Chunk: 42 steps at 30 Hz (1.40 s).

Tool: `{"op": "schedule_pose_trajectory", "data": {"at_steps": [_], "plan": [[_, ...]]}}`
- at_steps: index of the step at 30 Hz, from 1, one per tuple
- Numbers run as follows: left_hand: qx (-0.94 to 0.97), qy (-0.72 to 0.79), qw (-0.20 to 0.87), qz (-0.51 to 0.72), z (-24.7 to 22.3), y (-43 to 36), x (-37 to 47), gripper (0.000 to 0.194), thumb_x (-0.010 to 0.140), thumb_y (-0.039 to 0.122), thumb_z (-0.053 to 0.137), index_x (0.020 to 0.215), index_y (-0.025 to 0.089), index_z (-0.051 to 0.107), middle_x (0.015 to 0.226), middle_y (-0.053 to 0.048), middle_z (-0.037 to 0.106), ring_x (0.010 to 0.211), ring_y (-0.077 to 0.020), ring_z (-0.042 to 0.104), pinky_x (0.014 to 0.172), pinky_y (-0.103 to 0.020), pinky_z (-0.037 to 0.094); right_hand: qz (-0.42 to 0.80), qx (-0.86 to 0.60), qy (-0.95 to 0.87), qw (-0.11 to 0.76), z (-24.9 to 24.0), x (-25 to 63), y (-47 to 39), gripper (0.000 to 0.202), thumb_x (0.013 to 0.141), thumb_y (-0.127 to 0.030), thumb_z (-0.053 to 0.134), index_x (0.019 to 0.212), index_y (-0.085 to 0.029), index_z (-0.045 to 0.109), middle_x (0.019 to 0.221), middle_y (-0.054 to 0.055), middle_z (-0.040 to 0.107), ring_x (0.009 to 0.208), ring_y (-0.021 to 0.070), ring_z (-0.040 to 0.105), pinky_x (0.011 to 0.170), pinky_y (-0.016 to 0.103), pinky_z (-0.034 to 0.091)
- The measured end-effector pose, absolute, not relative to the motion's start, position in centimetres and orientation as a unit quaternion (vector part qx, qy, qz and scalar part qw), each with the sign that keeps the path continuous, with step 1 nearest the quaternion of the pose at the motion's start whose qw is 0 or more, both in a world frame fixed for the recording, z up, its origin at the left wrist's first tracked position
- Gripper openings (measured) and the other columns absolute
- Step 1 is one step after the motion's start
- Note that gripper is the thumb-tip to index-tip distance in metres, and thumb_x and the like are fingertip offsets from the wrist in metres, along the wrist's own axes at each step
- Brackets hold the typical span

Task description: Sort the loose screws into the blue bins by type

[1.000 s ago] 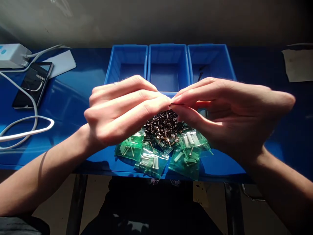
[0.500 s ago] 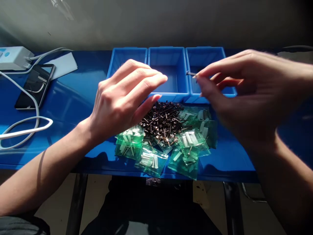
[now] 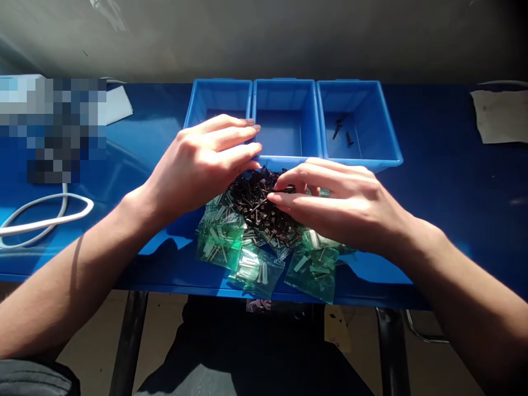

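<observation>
1. A heap of dark screws (image 3: 259,206) is seen on the blue table (image 3: 445,187), just in front of three blue bins set side by side.
2. The screws in the heap are laid every way, so no single direction is shared; each long axis is seen roughly flat on the table.
3. The right hand (image 3: 334,206) is laid palm down on the right side of the heap. Its thumb and forefinger are pinched narrowly on one dark screw (image 3: 284,189), whose long axis is set roughly left to right; which end is the head cannot be told.
4. The left hand (image 3: 202,162) is held over the heap's left rear edge, fingers stretched out and loosely together, pointing right. Nothing is seen gripped in it.
5. Green bags (image 3: 256,269) of pale plugs and screws are spread around the front of the heap, some partly under it.
6. In the right bin (image 3: 388,137) a few dark screws are seen lying flat, pointing different ways.
7. A white cable (image 3: 45,212) is looped at the table's left.
</observation>
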<state>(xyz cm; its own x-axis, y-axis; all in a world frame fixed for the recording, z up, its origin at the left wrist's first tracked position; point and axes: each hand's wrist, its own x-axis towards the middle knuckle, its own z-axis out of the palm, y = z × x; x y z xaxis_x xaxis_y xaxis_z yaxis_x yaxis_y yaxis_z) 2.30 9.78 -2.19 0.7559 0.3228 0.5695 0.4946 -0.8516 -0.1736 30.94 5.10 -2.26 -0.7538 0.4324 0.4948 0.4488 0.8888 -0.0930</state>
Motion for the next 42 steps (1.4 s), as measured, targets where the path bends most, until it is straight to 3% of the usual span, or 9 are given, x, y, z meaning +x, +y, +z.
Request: {"op": "schedule_pose_trajectory", "data": {"at_steps": [8, 12, 15, 18, 24, 27, 31, 36, 42], "plan": [[-0.924, -0.263, 0.128, -0.248, -2.2, 9.6, 2.1, 0.020, 0.117, 0.029, 0.064, 0.128, 0.029, 0.080, 0.142, -0.004, 0.080, 0.138, -0.0259, 0.077, 0.114, -0.045, 0.072, -0.016, -0.223, -0.911, 0.346, -2.4, 31.0, 5.1, 0.018, 0.112, -0.012, 0.068, 0.109, -0.026, 0.078, 0.105, 0.001, 0.085, 0.089, 0.0163, 0.078, 0.074, 0.032, 0.067], [-0.925, -0.240, 0.147, -0.256, -2.0, 9.6, 2.2, 0.020, 0.119, 0.029, 0.064, 0.127, 0.019, 0.079, 0.138, -0.009, 0.082, 0.134, -0.0279, 0.079, 0.110, -0.045, 0.074, 0.019, -0.279, -0.864, 0.418, -1.9, 30.7, 4.5, 0.017, 0.111, -0.017, 0.073, 0.118, -0.029, 0.082, 0.108, 0.000, 0.085, 0.094, 0.0162, 0.081, 0.083, 0.033, 0.070], [-0.927, -0.229, 0.148, -0.258, -2.0, 9.7, 2.2, 0.026, 0.121, 0.029, 0.059, 0.126, 0.011, 0.078, 0.137, -0.013, 0.081, 0.134, -0.0293, 0.079, 0.111, -0.046, 0.074, 0.123, -0.330, -0.799, 0.487, -1.5, 30.4, 3.9, 0.015, 0.108, -0.022, 0.078, 0.112, -0.034, 0.084, 0.102, -0.002, 0.084, 0.085, 0.0184, 0.081, 0.072, 0.037, 0.070], [-0.928, -0.239, 0.146, -0.245, -2.0, 9.7, 2.2, 0.029, 0.122, 0.030, 0.056, 0.128, 0.014, 0.079, 0.140, -0.010, 0.081, 0.137, -0.0282, 0.078, 0.114, -0.047, 0.073, 0.185, -0.375, -0.762, 0.493, -1.1, 30.5, 3.8, 0.014, 0.103, -0.025, 0.084, 0.103, -0.039, 0.084, 0.095, -0.002, 0.081, 0.080, 0.0230, 0.079, 0.070, 0.043, 0.071], [-0.929, -0.236, 0.149, -0.243, -2.0, 9.7, 2.2, 0.025, 0.120, 0.031, 0.061, 0.128, 0.015, 0.079, 0.139, -0.010, 0.081, 0.136, -0.0275, 0.078, 0.114, -0.046, 0.073, 0.080, -0.454, -0.712, 0.529, -1.3, 32.7, 5.9, 0.021, 0.090, -0.034, 0.100, 0.100, -0.028, 0.083, 0.090, 0.002, 0.079, 0.078, 0.0272, 0.078, 0.071, 0.048, 0.067], [-0.929, -0.237, 0.147, -0.243, -1.8, 9.7, 2.2, 0.026, 0.121, 0.031, 0.061, 0.127, 0.015, 0.080, 0.138, -0.010, 0.082, 0.136, -0.0280, 0.078, 0.113, -0.047, 0.074, -0.005, -0.515, -0.706, 0.487, -1.3, 34.0, 6.8, 0.016, 0.097, -0.040, 0.092, 0.111, -0.035, 0.086, 0.100, 0.006, 0.081, 0.081, 0.0331, 0.079, 0.067, 0.051, 0.062], [-0.927, -0.259, 0.136, -0.235, -1.8, 9.6, 2.2, 0.022, 0.120, 0.032, 0.062, 0.126, 0.020, 0.081, 0.139, -0.006, 0.082, 0.137, -0.0262, 0.078, 0.115, -0.045, 0.073, -0.084, -0.471, -0.768, 0.426, -0.9, 34.3, 6.5, 0.019, 0.112, -0.035, 0.070, 0.122, -0.033, 0.086, 0.111, 0.010, 0.082, 0.078, 0.0282, 0.073, 0.063, 0.046, 0.053], [-0.929, -0.253, 0.136, -0.234, -1.7, 9.5, 2.2, 0.020, 0.119, 0.028, 0.063, 0.128, 0.020, 0.079, 0.141, -0.009, 0.081, 0.137, -0.0266, 0.078, 0.115, -0.043, 0.072, -0.027, -0.243, -0.926, 0.287, -1.5, 32.6, 5.4, 0.025, 0.110, -0.026, 0.075, 0.135, -0.025, 0.081, 0.114, 0.008, 0.081, 0.087, 0.0218, 0.076, 0.066, 0.038, 0.062], [-0.930, -0.240, 0.148, -0.234, -1.7, 9.6, 2.0, 0.021, 0.119, 0.025, 0.063, 0.133, 0.017, 0.075, 0.142, -0.010, 0.080, 0.138, -0.0273, 0.077, 0.115, -0.043, 0.071, -0.013, -0.256, -0.930, 0.262, -2.3, 31.9, 5.1, 0.014, 0.114, -0.024, 0.069, 0.118, -0.026, 0.082, 0.110, 0.004, 0.081, 0.087, 0.0177, 0.075, 0.073, 0.034, 0.068]]}}
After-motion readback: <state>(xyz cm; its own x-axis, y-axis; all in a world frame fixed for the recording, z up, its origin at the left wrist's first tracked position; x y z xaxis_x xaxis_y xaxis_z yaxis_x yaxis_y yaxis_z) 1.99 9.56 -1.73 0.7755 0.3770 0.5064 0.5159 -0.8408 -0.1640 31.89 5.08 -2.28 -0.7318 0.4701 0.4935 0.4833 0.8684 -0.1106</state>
